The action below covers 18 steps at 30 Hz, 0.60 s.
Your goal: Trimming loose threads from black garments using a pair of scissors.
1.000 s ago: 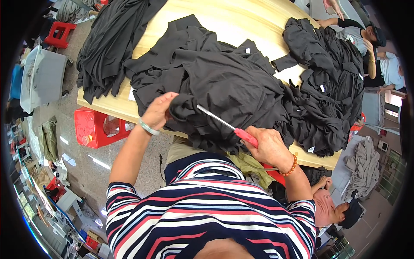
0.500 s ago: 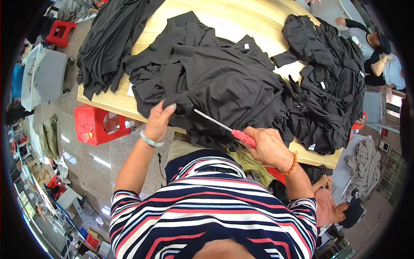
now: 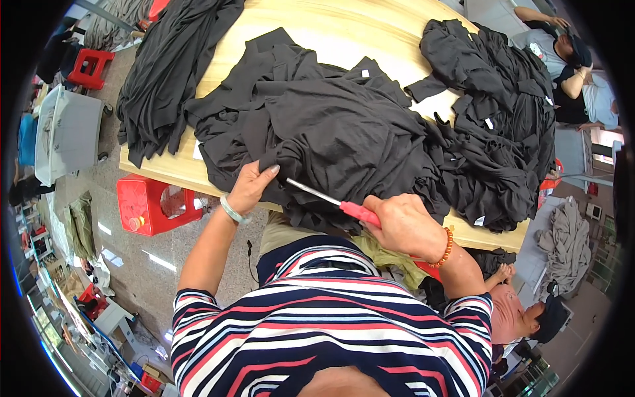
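Note:
My left hand [image 3: 249, 188] pinches the front edge of a dark grey garment [image 3: 344, 122] heaped on the table. A green bangle circles that wrist. In my right hand [image 3: 408, 225] is a slim tool with a red handle [image 3: 358, 213] and a thin, straight metal end [image 3: 311, 190]. Whether it is scissors seen edge-on or another tool, I cannot tell. Its metal tip points left and lies close to the fingers of my left hand, over the cloth.
More dark garments lie on the wooden table [image 3: 317, 26], in a left pile [image 3: 173, 73] and a right pile [image 3: 503, 132]. Below the table's left edge stands a red plastic stool [image 3: 142, 210]. A white bin [image 3: 66, 135] is farther left. Other people sit at the right.
My right hand has moved a little left with the red-handled tool, bringing its tip nearer to my left hand. My left hand still pinches the cloth and has turned slightly.

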Tool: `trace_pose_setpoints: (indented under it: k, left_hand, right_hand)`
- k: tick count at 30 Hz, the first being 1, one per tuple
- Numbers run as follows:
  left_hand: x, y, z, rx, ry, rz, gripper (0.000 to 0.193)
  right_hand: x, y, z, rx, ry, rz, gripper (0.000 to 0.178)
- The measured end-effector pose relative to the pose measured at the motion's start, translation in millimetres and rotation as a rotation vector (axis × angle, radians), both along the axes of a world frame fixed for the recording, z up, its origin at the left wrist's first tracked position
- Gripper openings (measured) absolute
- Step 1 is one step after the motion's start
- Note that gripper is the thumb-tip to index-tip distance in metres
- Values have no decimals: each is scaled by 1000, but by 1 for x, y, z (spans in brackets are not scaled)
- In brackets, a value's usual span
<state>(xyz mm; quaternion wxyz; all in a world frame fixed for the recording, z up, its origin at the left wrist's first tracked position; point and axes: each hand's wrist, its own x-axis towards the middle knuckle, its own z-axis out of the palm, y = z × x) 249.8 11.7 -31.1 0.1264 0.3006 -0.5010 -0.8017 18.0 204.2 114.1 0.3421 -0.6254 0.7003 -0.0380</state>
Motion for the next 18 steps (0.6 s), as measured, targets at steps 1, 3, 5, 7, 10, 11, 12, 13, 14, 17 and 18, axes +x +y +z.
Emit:
trace_pose_setpoints:
  k: [1,3,5,7,10,11,12,13,14,17,18]
  left_hand:
    - [-1,1,3,-153,-35,-57,24]
    - [0,0,9,-159,-35,-80,24]
    - [0,-1,16,-231,-71,-154,24]
    - [2,-3,7,-229,-107,-162,25]
    - [-4,-5,13,-5,-78,-46,30]
    - [-9,-5,21,220,-11,75,33]
    - [-13,-9,27,346,39,143,38]
    - [-16,-12,28,348,32,140,38]
    - [-17,-16,28,434,100,200,38]
    - [-14,-26,19,611,203,243,38]
    - [-12,-28,17,672,241,215,39]
  right_hand:
    - [-1,2,-1,-3,-1,-6,19]
    - [-3,5,-3,-69,26,-66,19]
    - [-4,6,-1,-72,11,-111,18]
    - [-2,8,0,-34,-37,-57,17]
    - [-4,10,-5,-39,-24,-87,18]
    - [-4,12,-7,-62,18,-127,18]
    - [-3,14,-7,-59,14,-130,18]
    - [-1,15,-7,-46,-26,-80,19]
    - [1,16,-7,-33,-66,-31,19]
    - [1,16,-10,-11,-50,-31,19]
    - [2,15,-12,-10,-56,-32,19]
